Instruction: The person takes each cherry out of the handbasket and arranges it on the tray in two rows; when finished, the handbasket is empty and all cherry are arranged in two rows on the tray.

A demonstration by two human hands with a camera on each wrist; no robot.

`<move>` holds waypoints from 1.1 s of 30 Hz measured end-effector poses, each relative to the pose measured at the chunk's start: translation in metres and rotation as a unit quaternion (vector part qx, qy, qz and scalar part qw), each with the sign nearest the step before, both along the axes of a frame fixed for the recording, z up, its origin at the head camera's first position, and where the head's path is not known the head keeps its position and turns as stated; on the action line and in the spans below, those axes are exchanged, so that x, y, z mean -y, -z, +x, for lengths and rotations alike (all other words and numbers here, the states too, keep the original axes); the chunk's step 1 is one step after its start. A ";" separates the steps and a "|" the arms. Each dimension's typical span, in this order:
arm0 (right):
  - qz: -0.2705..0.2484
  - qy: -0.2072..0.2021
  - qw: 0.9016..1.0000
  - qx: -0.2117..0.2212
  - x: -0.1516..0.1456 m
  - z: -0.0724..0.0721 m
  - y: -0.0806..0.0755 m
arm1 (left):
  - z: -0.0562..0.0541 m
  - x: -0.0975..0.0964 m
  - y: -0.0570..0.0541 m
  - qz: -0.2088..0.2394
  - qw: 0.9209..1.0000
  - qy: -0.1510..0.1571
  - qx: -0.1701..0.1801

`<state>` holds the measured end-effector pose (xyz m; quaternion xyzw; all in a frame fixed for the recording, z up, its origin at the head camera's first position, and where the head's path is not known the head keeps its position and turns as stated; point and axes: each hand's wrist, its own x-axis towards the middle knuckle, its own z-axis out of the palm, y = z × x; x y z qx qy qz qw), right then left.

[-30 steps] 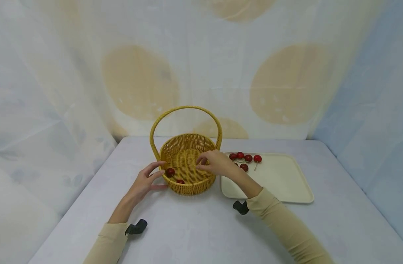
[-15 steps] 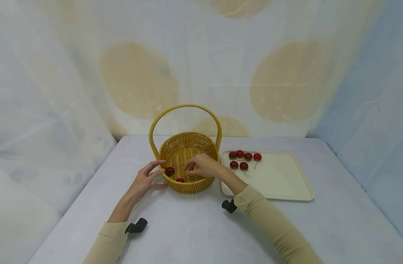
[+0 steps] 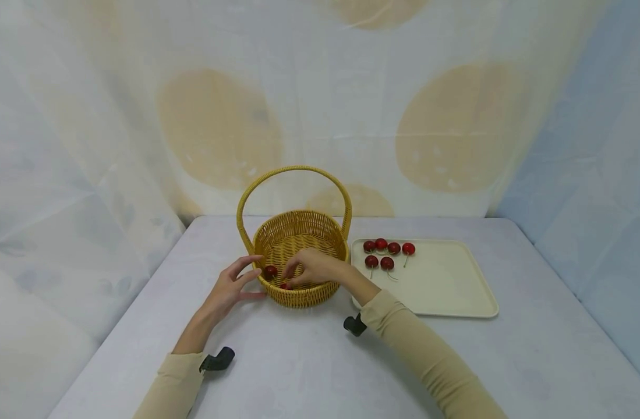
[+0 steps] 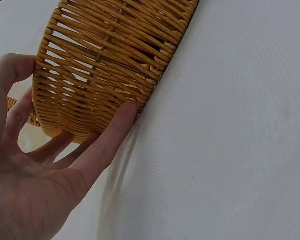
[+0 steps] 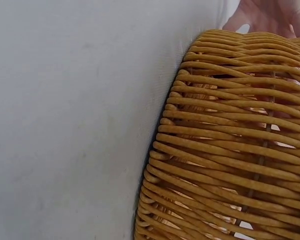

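Note:
A yellow wicker basket (image 3: 299, 298) with a tall hoop handle stands on the table. My left hand (image 3: 230, 291) holds its left side, the fingers spread along the rim and outer wall, as the left wrist view also shows. Inside lie a dark red cherry (image 3: 270, 272) by the left wall and a second cherry (image 3: 285, 286) near the front wall, partly covered. My right hand (image 3: 314, 266) reaches over the basket's right rim, thumb and index finger at that front cherry. Whether they pinch it I cannot tell; in the right wrist view the woven wall hides the fingertips.
To the basket's right lies a cream tray (image 3: 445, 291) with several cherries (image 3: 386, 263) with stems, grouped at its far left corner. My right forearm crosses over the tray's near left corner. A patterned curtain (image 3: 340, 116) hangs behind the table.
My right hand has moved left and down from the basket's right side to the front cherry. The left hand has stayed on the basket.

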<state>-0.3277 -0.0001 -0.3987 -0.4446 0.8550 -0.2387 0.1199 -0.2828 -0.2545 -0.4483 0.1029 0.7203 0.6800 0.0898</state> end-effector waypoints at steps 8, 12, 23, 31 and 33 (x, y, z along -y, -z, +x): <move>0.028 -0.031 0.999 0.002 0.003 -0.003 0.004 | 0.000 0.000 0.000 -0.005 1.000 -0.002 -0.002; 0.028 -0.035 0.999 0.006 0.003 -0.001 0.005 | 0.000 0.000 0.001 -0.004 1.000 -0.002 -0.002; 0.026 -0.008 1.000 0.012 0.003 0.003 0.002 | 0.001 0.001 0.000 0.000 1.000 0.001 -0.004; 0.040 -0.006 0.999 0.015 0.004 0.004 0.003 | 0.001 0.000 -0.002 -0.010 1.000 -0.002 -0.003; 0.042 -0.007 0.999 0.018 0.004 0.004 0.003 | 0.002 0.000 -0.001 -0.010 1.000 -0.003 -0.003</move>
